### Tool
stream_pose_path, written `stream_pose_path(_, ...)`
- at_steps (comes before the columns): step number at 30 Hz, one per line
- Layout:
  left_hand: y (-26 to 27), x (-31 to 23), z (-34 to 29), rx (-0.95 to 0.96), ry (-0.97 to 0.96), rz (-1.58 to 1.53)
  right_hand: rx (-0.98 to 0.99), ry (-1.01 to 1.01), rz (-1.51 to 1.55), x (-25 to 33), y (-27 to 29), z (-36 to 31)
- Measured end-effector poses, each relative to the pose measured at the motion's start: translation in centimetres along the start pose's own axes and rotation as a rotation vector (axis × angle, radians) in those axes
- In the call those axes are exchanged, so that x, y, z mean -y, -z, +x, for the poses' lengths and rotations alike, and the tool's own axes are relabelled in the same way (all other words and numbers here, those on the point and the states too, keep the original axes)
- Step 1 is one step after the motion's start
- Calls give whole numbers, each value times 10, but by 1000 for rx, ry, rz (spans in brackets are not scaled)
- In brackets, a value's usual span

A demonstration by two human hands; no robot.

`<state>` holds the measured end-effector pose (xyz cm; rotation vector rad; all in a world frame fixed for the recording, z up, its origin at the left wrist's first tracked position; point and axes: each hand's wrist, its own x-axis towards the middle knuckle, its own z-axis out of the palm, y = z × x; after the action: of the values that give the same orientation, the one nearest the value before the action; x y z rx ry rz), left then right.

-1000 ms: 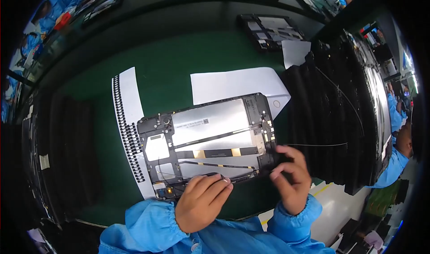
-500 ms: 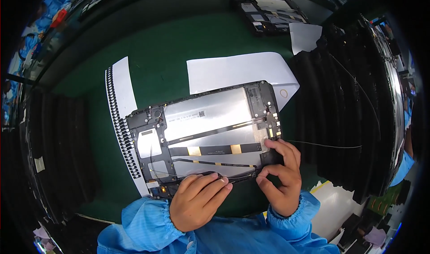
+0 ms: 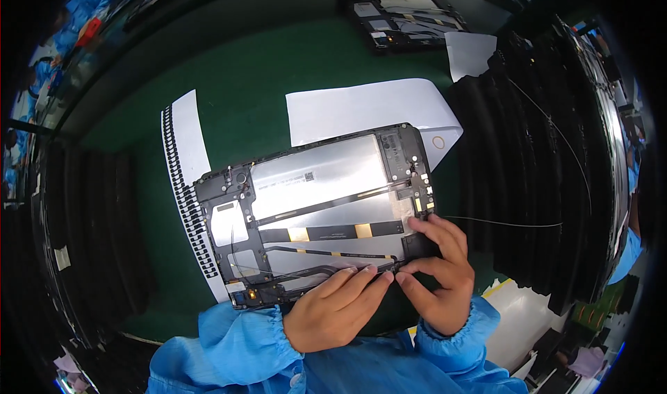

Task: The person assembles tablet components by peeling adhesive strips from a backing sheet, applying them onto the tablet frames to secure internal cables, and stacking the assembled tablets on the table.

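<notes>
An opened tablet [image 3: 326, 217], its back off, lies tilted in front of me, showing silver battery panels, black flat cables and gold contacts. My left hand [image 3: 340, 311] rests along its near edge, fingers stretched out side by side, tips touching the frame near the lower right corner. Beside those tips, the thumb and index of my right hand [image 3: 445, 279] are pinched together at the same edge. What they grip, if anything, is too small to make out. Another fingertip of that hand touches the tablet's right side. A thin wire [image 3: 271, 272] runs over the tablet's lower left part.
A white sheet [image 3: 361, 106] lies behind the tablet, and a strip of small black stickers [image 3: 191, 137] at its left. Black stacks [image 3: 514, 186] stand at the right, others [image 3: 90, 227] at the left. Another opened tablet [image 3: 406, 22] lies at the back on the green mat [image 3: 236, 88].
My left hand has slid right along the tablet's near edge, and its fingertips are now close to my right hand's pinch. The right hand has hardly moved.
</notes>
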<state>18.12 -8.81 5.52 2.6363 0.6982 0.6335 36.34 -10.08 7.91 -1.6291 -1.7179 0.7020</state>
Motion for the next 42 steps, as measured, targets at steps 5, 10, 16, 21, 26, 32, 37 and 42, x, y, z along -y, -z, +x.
stream_pose_path(5, -1, 3, 2, 15, -21, 13, -4, -98, 150, -14, 17, -5)
stream_pose_path(10, 2, 0, 2, 18, -8, 13, 20, 49, 50, -9, 8, -4)
stream_pose_path(16, 0, 1, 1, 10, -7, 20, -26, 130, -48, -12, 2, -4)
stream_pose_path(21, 2, 1, 3, 27, -12, 37, -13, 144, -46, -11, 4, -2)
stream_pose_path(26, -2, 1, 1, 12, -35, 60, -24, 207, -106, -14, 2, -3)
stream_pose_path(32, -1, -2, 0, 41, -52, 136, -57, 275, -134, -11, -5, -2)
stream_pose_path(37, 5, -6, 0, 3, 9, -1, -108, 261, -94, -13, -7, -4)
stream_pose_path(42, 27, -19, -64, -244, 194, -38, -214, 198, 3, -10, -9, -20)
